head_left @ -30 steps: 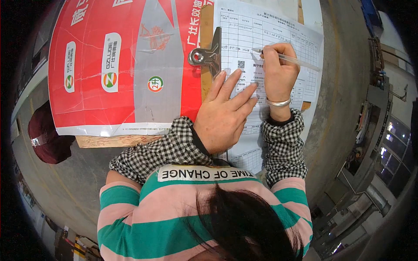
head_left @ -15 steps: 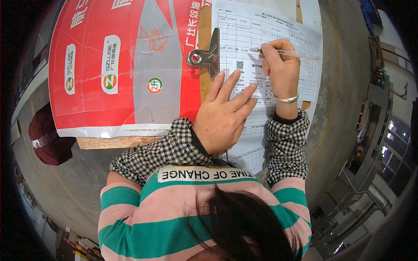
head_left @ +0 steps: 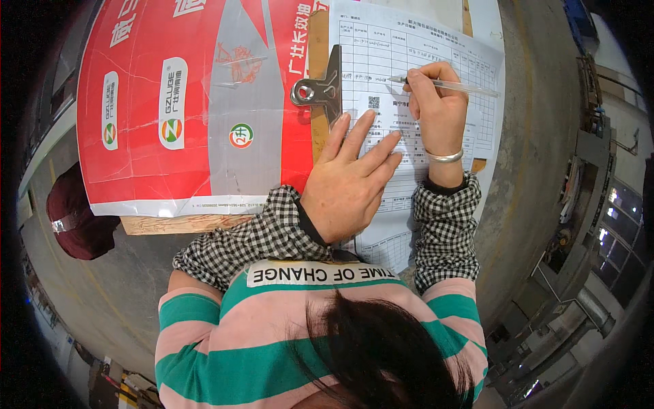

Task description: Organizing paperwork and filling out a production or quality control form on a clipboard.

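Observation:
My right hand [head_left: 441, 112] grips a clear-barrelled pen [head_left: 470, 88], its tip touching a row of a printed table form [head_left: 381, 51]. Handwriting marks some of the rows. Flat on the papers lies my left hand [head_left: 347, 187], fingers spread, over a smaller printed slip [head_left: 388, 112] with a square code. The forms rest on a brown clipboard [head_left: 320, 133], whose metal clip [head_left: 319, 91] sits at the papers' left edge. A silver bangle [head_left: 445, 157] circles my right wrist. Checked sleeve covers are on both forearms.
Left of the clipboard lies a large red and grey printed sheet [head_left: 143, 153] above a wooden edge [head_left: 184, 224]. A dark maroon covered object [head_left: 78, 218] stands beyond it at left. Machinery and pipes [head_left: 579, 313] line the right side.
My right hand and the pen have shifted very slightly left. My left hand stays in place on the papers.

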A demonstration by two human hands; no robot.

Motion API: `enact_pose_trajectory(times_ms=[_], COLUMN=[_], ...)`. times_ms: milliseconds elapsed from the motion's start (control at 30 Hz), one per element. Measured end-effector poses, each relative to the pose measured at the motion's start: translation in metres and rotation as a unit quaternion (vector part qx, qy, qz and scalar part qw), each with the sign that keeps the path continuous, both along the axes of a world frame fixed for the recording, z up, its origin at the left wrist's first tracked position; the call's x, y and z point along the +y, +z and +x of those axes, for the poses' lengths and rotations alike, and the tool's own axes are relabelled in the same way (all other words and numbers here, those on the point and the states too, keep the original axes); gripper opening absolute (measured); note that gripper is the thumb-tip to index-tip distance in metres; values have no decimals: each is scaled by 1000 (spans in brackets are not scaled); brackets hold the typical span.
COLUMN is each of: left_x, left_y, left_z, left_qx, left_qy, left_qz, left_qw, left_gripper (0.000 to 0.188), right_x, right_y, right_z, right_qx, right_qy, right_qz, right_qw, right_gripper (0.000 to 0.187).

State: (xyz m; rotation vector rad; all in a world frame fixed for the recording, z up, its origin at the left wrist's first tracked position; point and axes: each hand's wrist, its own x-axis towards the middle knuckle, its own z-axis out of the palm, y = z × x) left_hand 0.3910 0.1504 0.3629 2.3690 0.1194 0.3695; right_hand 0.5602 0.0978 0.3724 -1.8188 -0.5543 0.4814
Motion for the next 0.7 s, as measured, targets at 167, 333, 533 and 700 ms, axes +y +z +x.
enact_pose_trajectory(times_ms=[167, 333, 533, 700], left_x=[0, -1, -1, -1], left_y=[1, 0, 0, -2], left_z=[1, -1, 0, 0], left_qx=[5, 2, -5, -8], left_qy=[-4, -5, -5, -4], left_qz=[8, 5, 4, 6], left_qw=[1000, 1000, 1000, 1000], left_gripper=[45, 46, 46, 45], right_x=[0, -1, -1, 1], right_y=[0, -3, -9, -11], right_z=[1, -1, -7, -9], right_qx=[4, -3, -80, -116], right_qy=[-1, -3, -16, -10], right_qz=[7, 15, 27, 21], right_qw=[1000, 1000, 996, 993], right_gripper=[12, 11, 10, 11])
